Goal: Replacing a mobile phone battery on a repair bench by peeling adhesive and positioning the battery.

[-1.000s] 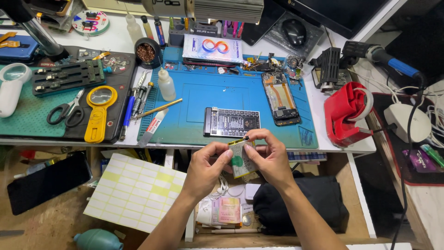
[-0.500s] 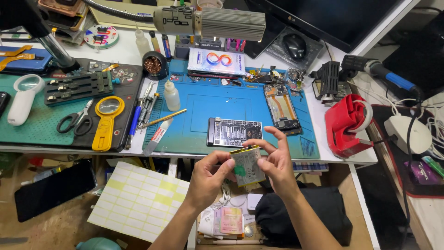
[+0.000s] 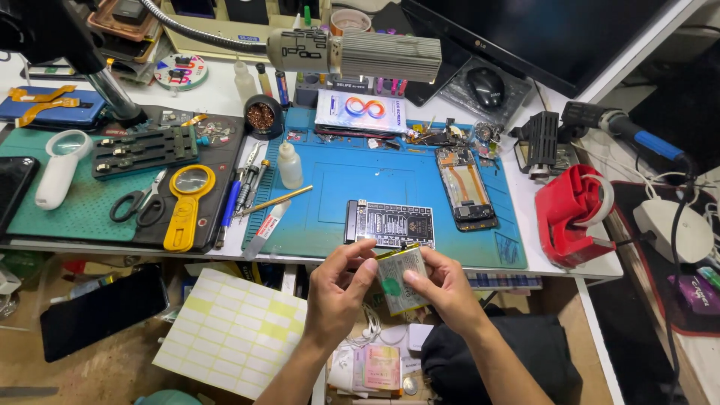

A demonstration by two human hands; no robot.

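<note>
1. The blue repair mat [image 3: 390, 187] covers the middle of the white workbench [image 3: 525, 225]; an opened phone chassis [image 3: 466, 187] lies on its right part, a black tester board [image 3: 391, 223] at its near edge. Working over the mat instead of past the bench edge would be safer, I judge — a slip here drops the part toward the floor clutter.
2. A green cutting mat [image 3: 82, 210] lies well to the left with scissors [image 3: 139, 204] and a yellow magnifier [image 3: 187, 206]; a red tape dispenser [image 3: 574, 214] sits to the right. None is within the hands' reach at present.
3. The phone battery [image 3: 401, 279], a flat silvery-green cell with a green dot, is held in the air just in front of the bench edge, below the tester board, tilted toward the camera.
4. The left hand [image 3: 339, 296] pinches the battery's left edge and top, thumb over its face, fingers curled behind.
5. The right hand [image 3: 448, 289] grips the right edge, its thumb pressing the face near the green dot.
6. For this step I would keep the cell flat — no bending or nail pressure — and hold it by the edges only. Whether a tab or film is being peeled I cannot tell.
</note>
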